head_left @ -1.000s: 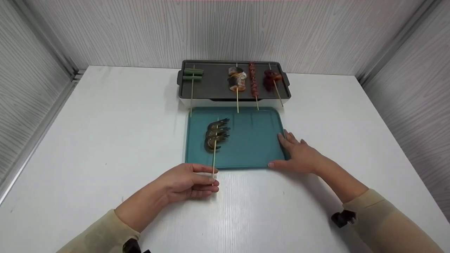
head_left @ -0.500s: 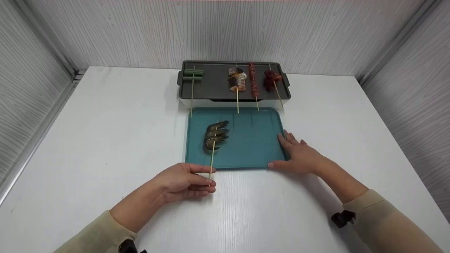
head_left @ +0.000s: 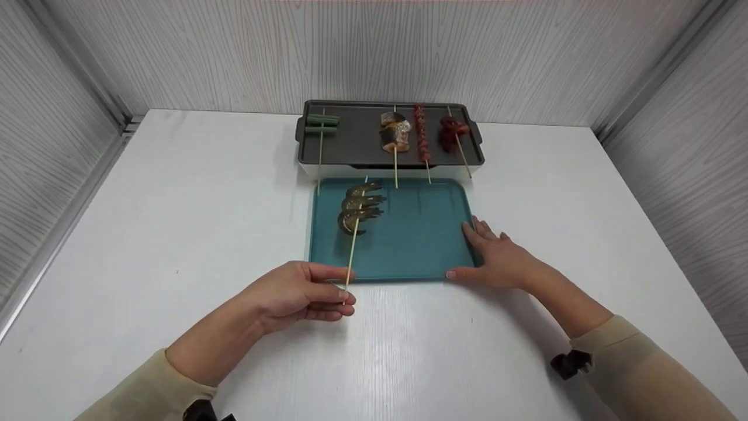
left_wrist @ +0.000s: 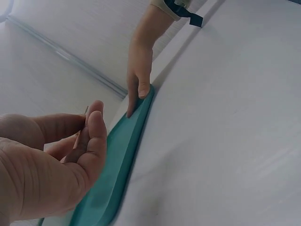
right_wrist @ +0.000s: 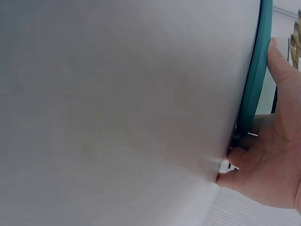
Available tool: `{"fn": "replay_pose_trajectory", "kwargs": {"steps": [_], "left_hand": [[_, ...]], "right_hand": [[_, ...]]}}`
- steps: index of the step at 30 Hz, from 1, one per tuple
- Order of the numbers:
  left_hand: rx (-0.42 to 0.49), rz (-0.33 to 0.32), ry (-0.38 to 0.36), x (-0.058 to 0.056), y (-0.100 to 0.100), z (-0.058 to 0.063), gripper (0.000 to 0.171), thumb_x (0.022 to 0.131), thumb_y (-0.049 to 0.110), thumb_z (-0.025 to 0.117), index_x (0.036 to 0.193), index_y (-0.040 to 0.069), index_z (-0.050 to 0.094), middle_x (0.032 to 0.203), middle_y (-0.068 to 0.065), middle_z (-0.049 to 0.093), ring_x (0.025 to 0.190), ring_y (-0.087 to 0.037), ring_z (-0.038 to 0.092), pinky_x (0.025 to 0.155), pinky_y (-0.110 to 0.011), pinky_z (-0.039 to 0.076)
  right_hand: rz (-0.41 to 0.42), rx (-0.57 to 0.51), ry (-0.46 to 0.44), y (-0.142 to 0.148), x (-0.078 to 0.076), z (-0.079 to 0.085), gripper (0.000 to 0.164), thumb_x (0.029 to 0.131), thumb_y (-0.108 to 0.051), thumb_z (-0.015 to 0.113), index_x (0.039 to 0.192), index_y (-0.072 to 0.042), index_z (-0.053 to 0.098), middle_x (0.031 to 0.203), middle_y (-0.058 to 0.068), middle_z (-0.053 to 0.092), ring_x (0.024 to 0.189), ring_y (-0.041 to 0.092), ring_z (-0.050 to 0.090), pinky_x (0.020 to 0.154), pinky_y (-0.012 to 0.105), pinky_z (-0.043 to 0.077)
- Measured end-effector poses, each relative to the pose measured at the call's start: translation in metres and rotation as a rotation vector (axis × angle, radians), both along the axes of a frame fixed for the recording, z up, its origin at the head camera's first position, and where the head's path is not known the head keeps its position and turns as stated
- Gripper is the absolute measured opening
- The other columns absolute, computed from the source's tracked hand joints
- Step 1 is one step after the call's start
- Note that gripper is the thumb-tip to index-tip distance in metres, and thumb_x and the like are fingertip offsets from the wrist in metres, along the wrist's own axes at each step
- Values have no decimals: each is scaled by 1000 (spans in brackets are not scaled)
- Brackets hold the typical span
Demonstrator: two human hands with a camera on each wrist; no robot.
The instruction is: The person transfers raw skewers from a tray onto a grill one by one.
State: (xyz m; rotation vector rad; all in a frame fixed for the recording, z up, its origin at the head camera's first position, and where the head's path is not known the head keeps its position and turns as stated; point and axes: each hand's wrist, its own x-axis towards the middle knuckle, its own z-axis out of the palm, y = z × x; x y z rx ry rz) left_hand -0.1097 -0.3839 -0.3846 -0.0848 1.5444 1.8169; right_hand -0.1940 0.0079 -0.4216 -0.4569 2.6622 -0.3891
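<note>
My left hand (head_left: pixel 295 295) pinches the bare stick end of a shrimp skewer (head_left: pixel 357 204) between thumb and fingers. Several grey-brown shrimps are threaded on it, raised above the left part of a teal tray (head_left: pixel 418 248), with a shadow below. In the left wrist view the fingertips (left_wrist: pixel 96 115) meet at the stick's end; the shrimps are out of that view. My right hand (head_left: pixel 499 257) rests at the tray's near right corner, fingers spread along the right side, thumb at the front edge. From the right wrist, the thumb touches the tray's rim (right_wrist: pixel 256 77).
Behind the tray stands a dark grill plate (head_left: pixel 359 149) on a white base. On it lie a green vegetable skewer (head_left: pixel 321 124), a skewer of browned chunks (head_left: pixel 395 133), a thin red skewer (head_left: pixel 421 134) and a dark red skewer (head_left: pixel 451 131). Their sticks overhang the front.
The shrimp skewer has risen off the tray and moved away from me toward the grill, its stick tilting more. My left hand has shifted slightly left and forward. My right hand stays put.
</note>
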Motion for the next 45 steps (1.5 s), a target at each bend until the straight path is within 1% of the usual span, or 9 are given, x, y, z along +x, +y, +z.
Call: {"fn": "replay_pose_trajectory", "kwargs": {"steps": [4,8,15,20,26,31,34,40,45], "left_hand": [[-20,-7,38,-7,-2,13,55,101,-1,69,152,-7,52,107,-16,79,93,-21,79,87,-32,63],[-38,-4,70,-18,-3,25,53,102,-1,68,152,-5,53,106,-15,79,93,-20,79,88,-31,63],[-68,12,94,-44,1,47,50,104,-2,64,153,-1,54,106,-13,78,95,-19,78,90,-31,62],[-65,27,110,-64,8,55,50,104,-2,63,153,3,55,104,-11,78,96,-19,78,91,-32,61],[-36,58,107,-86,17,58,49,105,-2,61,154,3,55,97,-7,79,90,-17,78,87,-30,62],[-45,111,98,-105,23,56,48,106,-2,60,153,4,56,96,-7,78,86,-15,77,86,-29,62],[-60,140,99,-114,26,53,47,106,-2,61,152,4,58,99,-8,76,86,-16,76,87,-29,62],[-83,187,88,-130,30,46,43,105,1,63,148,5,61,116,-15,73,90,-17,75,87,-30,61],[-83,229,55,-142,36,41,40,105,1,63,146,5,63,117,-16,72,89,-18,74,86,-31,61]], "right_hand": [[1,-3,4,1,0,-1,121,91,-79,62,169,-1,13,176,23,3,161,43,8,127,65,10],[0,-5,0,2,0,-1,120,91,-80,61,170,-2,13,176,23,2,161,45,9,127,65,9],[4,-5,12,3,-1,-4,121,91,-80,62,170,-2,13,176,23,3,161,45,9,127,66,9],[1,-11,11,4,-1,-4,121,91,-80,62,170,-2,14,176,23,3,161,44,9,127,65,9],[-4,-10,15,4,0,-5,121,91,-80,63,169,-2,15,176,23,4,161,44,9,127,65,9],[-10,-10,11,3,0,-4,121,90,-80,63,170,-2,15,176,22,3,161,43,9,127,65,9],[-9,-12,12,2,0,-2,120,91,-79,63,170,-2,14,176,22,3,161,43,8,128,64,10],[2,-15,17,1,0,-2,119,92,-77,63,169,-1,15,176,23,3,161,42,9,127,65,11],[-4,-14,6,1,1,-1,119,92,-77,64,169,-2,15,176,22,3,161,43,9,128,64,10]]}}
